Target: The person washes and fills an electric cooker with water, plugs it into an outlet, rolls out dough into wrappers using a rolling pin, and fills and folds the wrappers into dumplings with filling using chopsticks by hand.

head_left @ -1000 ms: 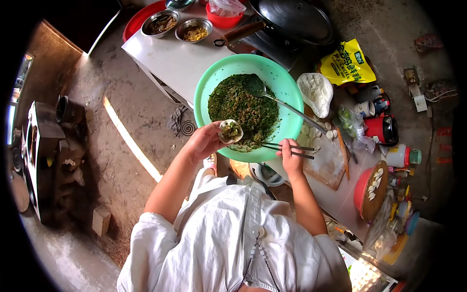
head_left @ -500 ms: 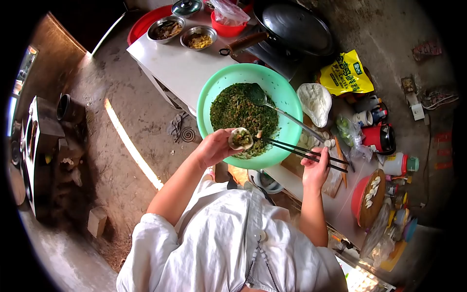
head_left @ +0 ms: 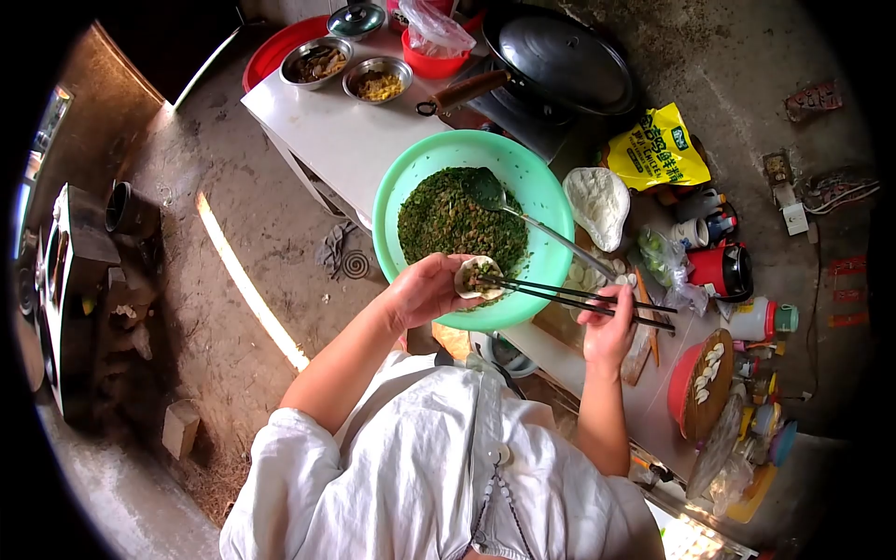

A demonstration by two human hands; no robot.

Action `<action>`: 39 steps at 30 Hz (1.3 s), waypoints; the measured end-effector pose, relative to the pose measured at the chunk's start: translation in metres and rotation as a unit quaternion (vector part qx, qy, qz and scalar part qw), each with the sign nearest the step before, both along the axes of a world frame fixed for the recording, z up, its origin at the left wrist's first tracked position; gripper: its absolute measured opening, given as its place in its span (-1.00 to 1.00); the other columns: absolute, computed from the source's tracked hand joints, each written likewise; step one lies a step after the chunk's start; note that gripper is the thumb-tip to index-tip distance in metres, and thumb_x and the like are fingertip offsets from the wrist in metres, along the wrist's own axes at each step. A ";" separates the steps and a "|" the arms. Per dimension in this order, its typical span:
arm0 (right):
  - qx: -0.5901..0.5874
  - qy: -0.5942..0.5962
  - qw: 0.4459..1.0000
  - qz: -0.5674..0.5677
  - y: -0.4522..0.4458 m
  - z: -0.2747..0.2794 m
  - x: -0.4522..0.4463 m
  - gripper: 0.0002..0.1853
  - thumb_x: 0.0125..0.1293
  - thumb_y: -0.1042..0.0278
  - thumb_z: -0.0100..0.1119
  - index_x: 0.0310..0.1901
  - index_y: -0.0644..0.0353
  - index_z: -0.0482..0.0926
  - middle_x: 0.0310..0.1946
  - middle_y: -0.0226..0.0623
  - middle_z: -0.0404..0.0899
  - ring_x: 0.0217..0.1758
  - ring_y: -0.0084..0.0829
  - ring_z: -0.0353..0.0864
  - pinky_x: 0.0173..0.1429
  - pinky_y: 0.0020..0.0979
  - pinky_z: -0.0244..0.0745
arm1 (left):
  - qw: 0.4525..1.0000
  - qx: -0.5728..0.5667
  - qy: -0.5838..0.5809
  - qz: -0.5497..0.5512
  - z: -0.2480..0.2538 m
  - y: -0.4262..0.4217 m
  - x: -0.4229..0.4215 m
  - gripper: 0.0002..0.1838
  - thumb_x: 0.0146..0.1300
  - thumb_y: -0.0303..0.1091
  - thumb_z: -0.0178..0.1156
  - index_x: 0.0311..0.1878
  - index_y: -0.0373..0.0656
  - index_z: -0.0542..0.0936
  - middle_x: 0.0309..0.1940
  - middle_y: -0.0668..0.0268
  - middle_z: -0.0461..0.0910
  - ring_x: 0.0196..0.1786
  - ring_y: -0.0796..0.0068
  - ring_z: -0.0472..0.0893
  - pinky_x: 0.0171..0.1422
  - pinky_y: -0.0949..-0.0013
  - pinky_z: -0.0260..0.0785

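Note:
A round dough wrapper (head_left: 479,279) with green and brown filling on it lies in my left hand (head_left: 426,289), whose fingers hold its edge over the near rim of the green bowl (head_left: 546,201). Dark chopsticks (head_left: 588,301) are gripped in my right hand (head_left: 609,325), to the right of the bowl. Their tips touch the filling on the wrapper. Chopped green filling (head_left: 443,219) fills much of the bowl, and a metal ladle (head_left: 551,231) rests in it with its handle over the right rim.
White flour (head_left: 597,207) sits in a container right of the bowl. A round board with white dumplings (head_left: 708,373) lies further right. A lidded black wok (head_left: 560,61), a yellow packet (head_left: 657,149) and two metal bowls of food (head_left: 378,81) stand behind.
The chopsticks' tips first left the big bowl with a bit of filling and now reach the wrapper. My left hand has shifted right. The view has tilted slightly.

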State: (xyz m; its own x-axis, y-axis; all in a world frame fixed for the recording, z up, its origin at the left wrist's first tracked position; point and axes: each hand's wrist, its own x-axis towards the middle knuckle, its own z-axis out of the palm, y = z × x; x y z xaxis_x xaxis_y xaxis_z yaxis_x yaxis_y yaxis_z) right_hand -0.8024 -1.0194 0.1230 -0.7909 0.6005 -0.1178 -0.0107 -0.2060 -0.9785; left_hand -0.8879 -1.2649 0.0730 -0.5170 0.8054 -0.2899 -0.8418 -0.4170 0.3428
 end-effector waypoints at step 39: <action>-0.166 -0.045 0.985 0.005 0.011 -0.033 -0.010 -0.70 0.32 0.13 -0.04 -0.43 0.16 0.45 -0.66 -0.34 0.47 -0.73 -0.50 0.41 -0.64 -0.50 0.36 | 0.998 -0.043 0.039 -0.025 0.023 0.002 0.002 -0.55 0.33 -0.26 -0.27 0.17 -0.32 0.31 0.12 0.14 0.39 0.13 0.32 0.44 0.17 0.40 0.36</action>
